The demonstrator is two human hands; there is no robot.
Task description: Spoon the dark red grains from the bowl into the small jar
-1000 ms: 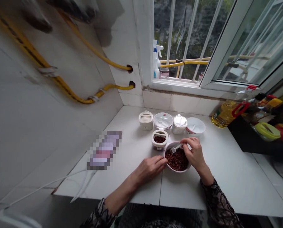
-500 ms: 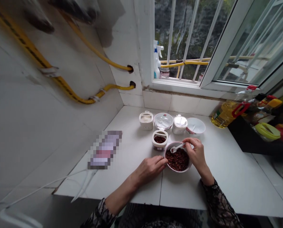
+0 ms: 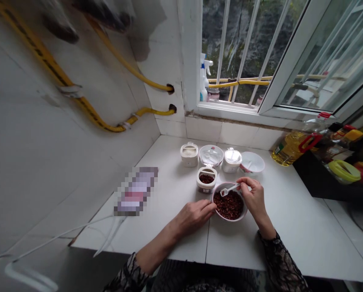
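Note:
My right hand (image 3: 253, 198) pinches the handle of a small white spoon (image 3: 230, 188) whose bowl end is over the dark red bits. A few bits show in the spoon. The dark red, dried-looking bits (image 3: 230, 207) fill much of a white bowl (image 3: 232, 220) with a pinkish rim. At the bowl's left side, the fingers of my left hand (image 3: 196, 212) grip its rim; the thumb is hidden. Just behind and left of the bowl stands a white-rimmed seasoning jar (image 3: 206, 187), its lid raised, with similar dark red bits inside.
Behind are a jar of pale contents (image 3: 189, 160), a covered bowl (image 3: 211, 154), another white jar (image 3: 232, 164) and a shallow bowl (image 3: 252, 163). An oil bottle (image 3: 286, 149) and a black condiment rack (image 3: 309, 178) stand right. A blurred-out object (image 3: 136, 191) with a cable lies left.
The whole view has shifted slightly. Both hands keep nearly the same places at the bowl, and the spoon stays over the red bits.

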